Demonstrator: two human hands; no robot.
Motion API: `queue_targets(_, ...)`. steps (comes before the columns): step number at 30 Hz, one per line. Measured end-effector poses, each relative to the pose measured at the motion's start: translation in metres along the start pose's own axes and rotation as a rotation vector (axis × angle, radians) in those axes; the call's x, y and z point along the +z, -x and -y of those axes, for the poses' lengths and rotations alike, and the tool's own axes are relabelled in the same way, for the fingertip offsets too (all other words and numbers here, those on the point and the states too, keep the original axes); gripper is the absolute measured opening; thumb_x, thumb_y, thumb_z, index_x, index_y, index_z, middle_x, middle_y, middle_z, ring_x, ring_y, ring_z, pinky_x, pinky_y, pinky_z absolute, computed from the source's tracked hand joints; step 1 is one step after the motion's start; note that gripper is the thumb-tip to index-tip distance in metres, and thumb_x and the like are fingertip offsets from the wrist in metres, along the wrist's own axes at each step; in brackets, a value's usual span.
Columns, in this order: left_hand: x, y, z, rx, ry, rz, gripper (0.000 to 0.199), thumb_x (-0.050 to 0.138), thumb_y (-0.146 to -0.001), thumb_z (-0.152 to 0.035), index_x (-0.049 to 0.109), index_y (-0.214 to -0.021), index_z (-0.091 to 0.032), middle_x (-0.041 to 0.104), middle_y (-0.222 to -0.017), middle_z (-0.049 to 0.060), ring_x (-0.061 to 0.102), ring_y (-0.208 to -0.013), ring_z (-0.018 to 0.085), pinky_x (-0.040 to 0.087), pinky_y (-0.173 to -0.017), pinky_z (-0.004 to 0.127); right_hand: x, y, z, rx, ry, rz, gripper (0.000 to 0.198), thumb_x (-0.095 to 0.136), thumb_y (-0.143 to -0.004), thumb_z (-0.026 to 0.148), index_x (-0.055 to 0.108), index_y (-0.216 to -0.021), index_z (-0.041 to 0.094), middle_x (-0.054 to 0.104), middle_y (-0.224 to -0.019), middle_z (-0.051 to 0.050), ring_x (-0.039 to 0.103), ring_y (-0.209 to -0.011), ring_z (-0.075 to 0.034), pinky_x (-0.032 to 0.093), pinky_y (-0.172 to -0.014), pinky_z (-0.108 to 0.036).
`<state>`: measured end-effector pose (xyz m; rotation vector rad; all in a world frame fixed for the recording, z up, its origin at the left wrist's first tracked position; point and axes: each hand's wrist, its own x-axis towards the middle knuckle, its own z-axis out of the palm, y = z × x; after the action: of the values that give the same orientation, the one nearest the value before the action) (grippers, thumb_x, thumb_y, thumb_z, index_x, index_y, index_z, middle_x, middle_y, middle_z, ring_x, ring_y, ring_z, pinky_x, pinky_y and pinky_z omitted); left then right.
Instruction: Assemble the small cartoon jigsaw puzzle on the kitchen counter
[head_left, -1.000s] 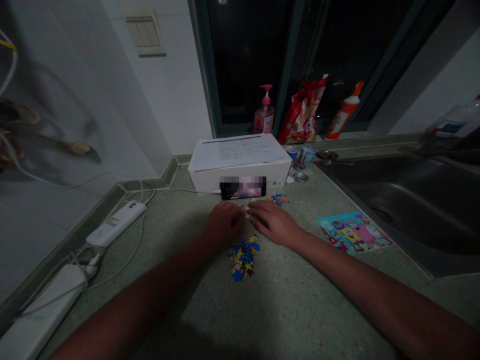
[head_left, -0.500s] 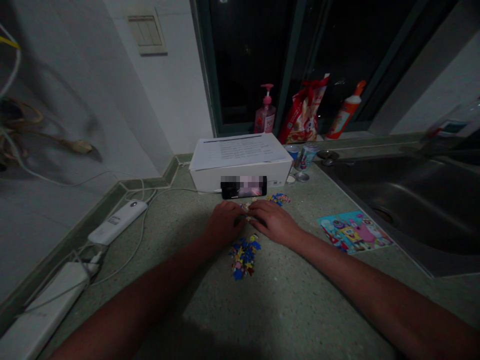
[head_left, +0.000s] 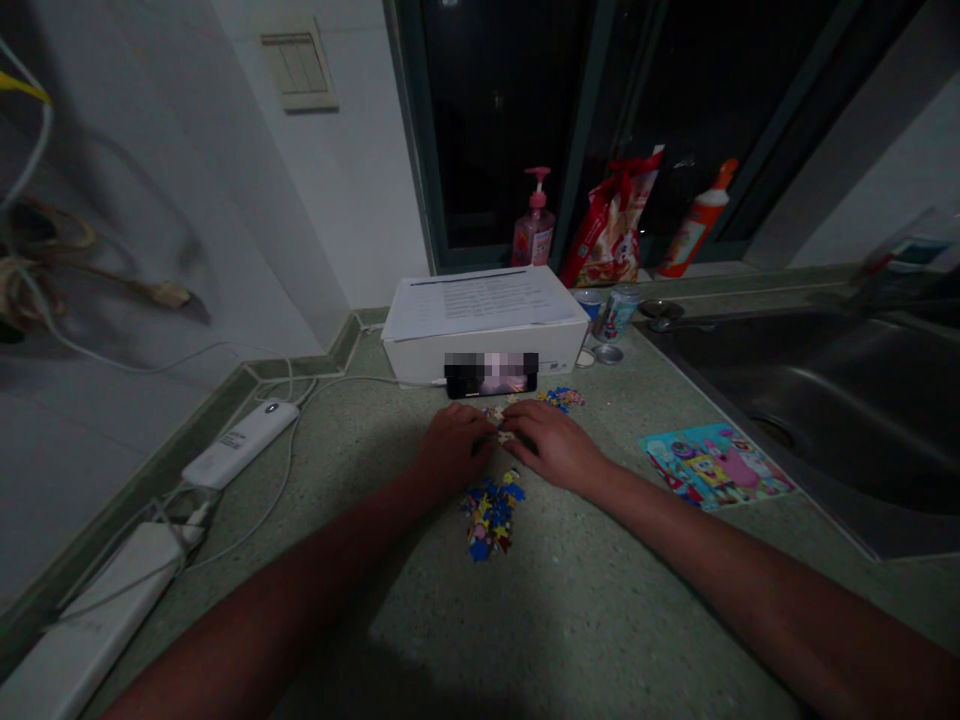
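My left hand (head_left: 456,440) and my right hand (head_left: 559,442) face each other low over the counter, fingers bent and tips almost meeting. Between them show small pale jigsaw puzzle pieces (head_left: 506,437), which the fingers of both hands grip from either side; their exact outline is partly covered. Just in front of the hands lies a heap of blue, yellow and pink puzzle pieces (head_left: 491,512). Behind my right hand is a smaller pile of puzzle pieces (head_left: 561,399). To the right, a colourful cartoon picture sheet (head_left: 716,466) rests flat on the counter.
A phone (head_left: 491,378) leans on a white box (head_left: 480,320) topped with paper. Cans (head_left: 619,312) and lids stand beside it. At right is a steel sink (head_left: 825,400); at left, a white power bank (head_left: 240,443), a power strip (head_left: 97,610) and loose cables.
The whole view has shifted slightly. Both hands stay at the same spot over the pieces, with only small finger movement; the heaps look the same.
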<state>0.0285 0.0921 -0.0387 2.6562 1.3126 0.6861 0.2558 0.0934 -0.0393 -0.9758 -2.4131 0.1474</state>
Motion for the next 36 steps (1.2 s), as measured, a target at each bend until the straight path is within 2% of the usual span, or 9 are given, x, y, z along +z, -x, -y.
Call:
queue_targets(9,0.000,0.000,0.000,-0.005,0.002,-0.007,0.014,0.066,-0.095,-0.021,0.076,-0.104,-0.021,0.074,-0.107,0.007,0.064,-0.104,0.027,0.049,-0.095,0.045,-0.002,-0.001,0.001,-0.020,0.075,0.001,0.013,0.065,-0.101,0.026,0.075,-0.107,0.018,0.075,-0.117,-0.012,0.068,-0.115,-0.030,0.057,-0.102,-0.052)
queue_targets(18,-0.001,0.000,-0.002,-0.014,0.010,-0.008,0.017,0.067,-0.091,-0.018,0.076,-0.105,-0.020,0.074,-0.106,0.007,0.064,-0.105,0.028,0.049,-0.097,0.047,-0.010,-0.003,0.000,-0.155,0.230,-0.041,0.017,0.060,-0.104,0.024,0.075,-0.103,0.016,0.077,-0.112,-0.014,0.069,-0.110,-0.030,0.057,-0.098,-0.049)
queue_targets(24,0.000,0.000,0.000,-0.031,0.053,-0.051,0.018,0.068,-0.091,-0.021,0.075,-0.109,-0.022,0.075,-0.107,0.007,0.065,-0.105,0.027,0.051,-0.098,0.047,-0.011,-0.002,0.002,-0.078,0.041,-0.159,0.011,0.063,-0.102,0.023,0.074,-0.103,0.021,0.077,-0.109,-0.010,0.069,-0.109,-0.028,0.057,-0.096,-0.048)
queue_targets(30,-0.002,0.000,0.001,0.029,0.055,-0.026,0.010,0.067,-0.093,-0.021,0.074,-0.100,-0.023,0.075,-0.100,0.005,0.066,-0.101,0.025,0.051,-0.094,0.043,-0.010,-0.001,0.009,-0.126,-0.099,-0.144,0.011,0.061,-0.102,0.025,0.071,-0.102,0.023,0.077,-0.108,-0.008,0.070,-0.109,-0.026,0.057,-0.096,-0.047)
queue_targets(36,-0.003,0.000,0.000,0.065,0.057,-0.048,0.012,0.063,-0.099,-0.027,0.072,-0.094,-0.021,0.073,-0.093,0.005,0.066,-0.094,0.024,0.050,-0.089,0.041,-0.010,0.000,0.008,-0.083,-0.126,-0.158,0.008,0.060,-0.099,0.021,0.068,-0.101,0.022,0.076,-0.108,-0.009,0.069,-0.108,-0.027,0.057,-0.096,-0.047)
